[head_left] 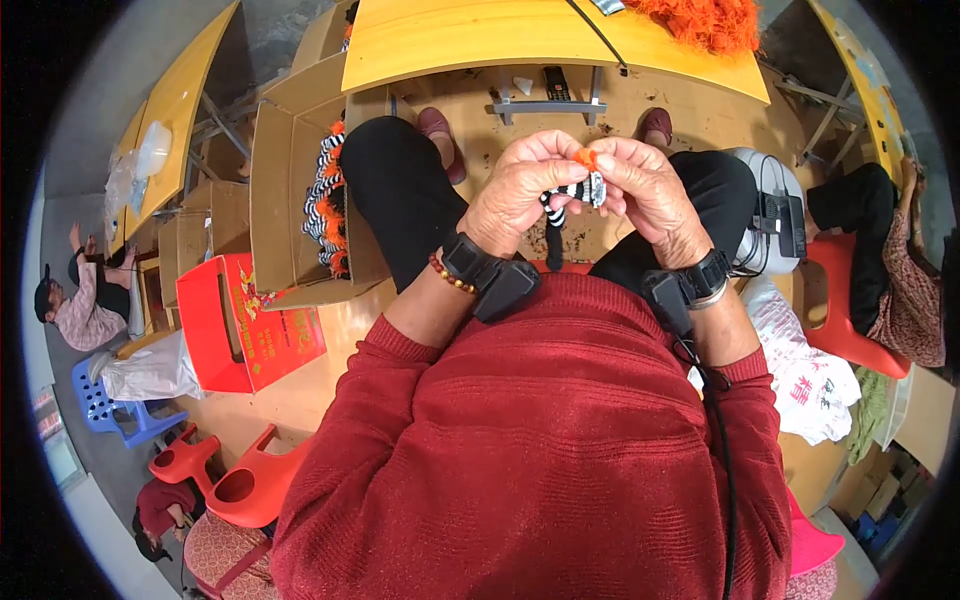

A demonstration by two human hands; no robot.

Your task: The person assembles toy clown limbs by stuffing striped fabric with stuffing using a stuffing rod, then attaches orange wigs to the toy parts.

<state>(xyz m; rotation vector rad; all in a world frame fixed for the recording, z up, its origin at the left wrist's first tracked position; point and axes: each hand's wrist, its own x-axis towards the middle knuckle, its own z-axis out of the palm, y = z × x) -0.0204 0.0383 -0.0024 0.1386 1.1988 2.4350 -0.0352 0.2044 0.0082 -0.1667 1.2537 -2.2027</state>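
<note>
My left hand and my right hand meet over my lap, thumbs and fingertips pinched together. Between them is a small black-and-white striped fabric piece, with a tuft of orange fluff at the upper end. A narrow striped strip with a dark fuzzy end dangles below my left fingers. The pale edge of the piece lies by my right fingertips. Some of it is hidden by my fingers, so its full shape does not show.
A yellow table stands ahead, bearing a heap of orange fluff. At left, an open carton holds several striped-and-orange pieces. Nearby are a red box, stools and white bags. Other people sit at both sides.
</note>
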